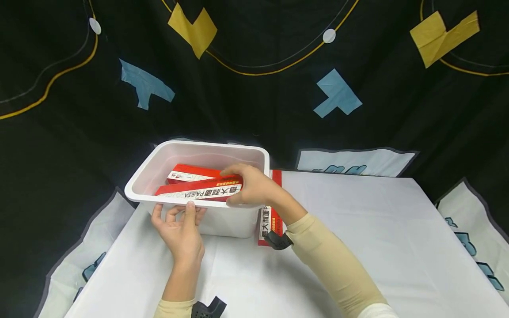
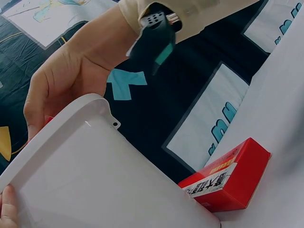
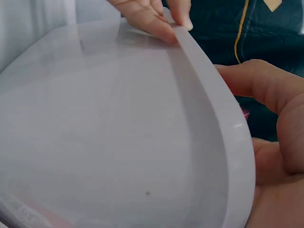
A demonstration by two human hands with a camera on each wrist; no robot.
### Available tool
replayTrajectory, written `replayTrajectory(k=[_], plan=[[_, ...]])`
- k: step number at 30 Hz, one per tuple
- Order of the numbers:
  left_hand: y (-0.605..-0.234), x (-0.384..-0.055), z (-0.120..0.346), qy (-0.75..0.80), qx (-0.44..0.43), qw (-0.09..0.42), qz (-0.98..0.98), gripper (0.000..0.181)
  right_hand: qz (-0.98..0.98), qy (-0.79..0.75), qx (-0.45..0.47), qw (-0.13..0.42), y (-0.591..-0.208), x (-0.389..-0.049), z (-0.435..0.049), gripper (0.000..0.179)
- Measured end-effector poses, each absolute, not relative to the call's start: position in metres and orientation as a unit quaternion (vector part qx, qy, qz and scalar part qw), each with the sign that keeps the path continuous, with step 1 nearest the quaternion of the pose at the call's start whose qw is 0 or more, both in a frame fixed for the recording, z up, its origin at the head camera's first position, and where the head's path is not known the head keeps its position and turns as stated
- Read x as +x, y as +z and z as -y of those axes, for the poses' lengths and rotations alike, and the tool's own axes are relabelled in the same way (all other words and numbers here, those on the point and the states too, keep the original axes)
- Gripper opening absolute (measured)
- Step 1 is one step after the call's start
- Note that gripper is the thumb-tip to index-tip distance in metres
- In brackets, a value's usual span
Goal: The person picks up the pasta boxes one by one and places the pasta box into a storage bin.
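Observation:
A white plastic tub point(image 1: 232, 223) holds red pasta boxes, with the front pasta box point(image 1: 207, 191) lying along its near side and another pasta box point(image 1: 187, 173) behind it. My left hand point(image 1: 180, 234) pinches the tub's near rim, thumb on top and fingers underneath. Reaching over the right end, my right hand point(image 1: 254, 187) grips the front box's right end between thumb and fingers. In the right wrist view the tub wall point(image 3: 118, 118) hides the boxes, the left hand point(image 3: 152, 16) at the rim and the right hand point(image 3: 280, 109) beyond it.
A third pasta box point(image 1: 264, 225) lies on the white table point(image 1: 358, 229) against the tub's right side, under my right forearm; it shows red-ended in the left wrist view. A black curtain point(image 1: 254, 106) with taped shapes hangs behind the table.

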State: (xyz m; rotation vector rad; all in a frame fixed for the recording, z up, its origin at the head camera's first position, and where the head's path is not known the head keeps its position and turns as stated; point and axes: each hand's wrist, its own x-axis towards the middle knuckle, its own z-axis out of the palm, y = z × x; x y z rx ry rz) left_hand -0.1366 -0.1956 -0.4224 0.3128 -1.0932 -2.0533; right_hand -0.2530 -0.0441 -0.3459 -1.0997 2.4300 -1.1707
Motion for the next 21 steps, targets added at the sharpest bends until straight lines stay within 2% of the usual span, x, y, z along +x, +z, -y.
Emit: replayTrajectory(k=[4, 8, 12, 16, 19, 21], plan=[[-0.424, -0.136, 0.196, -0.803, 0.127, 0.388, 0.434, 0.077, -0.825, -0.401, -0.394, 0.063, -0.349, -0.249, 0.039, 0.066], [-0.424, -0.137, 0.196, -0.800, 0.127, 0.386, 0.441, 0.077, -0.814, -0.445, -0.374, 0.005, -0.357, -0.241, 0.025, 0.060], [-0.425, -0.138, 0.196, -0.800, 0.125, 0.388, 0.441, 0.076, -0.806, -0.508, -0.298, -0.060, -0.372, -0.226, 0.007, 0.057], [-0.424, -0.139, 0.195, -0.803, 0.124, 0.387, 0.437, 0.076, -0.797, -0.550, -0.213, -0.133, -0.396, -0.214, -0.012, 0.065], [-0.424, -0.140, 0.195, -0.806, 0.123, 0.389, 0.429, 0.075, -0.807, -0.547, -0.162, -0.151, -0.415, -0.206, -0.025, 0.072], [-0.424, -0.140, 0.195, -0.806, 0.123, 0.391, 0.426, 0.075, -0.830, -0.525, -0.132, -0.136, -0.427, -0.200, -0.032, 0.078]])
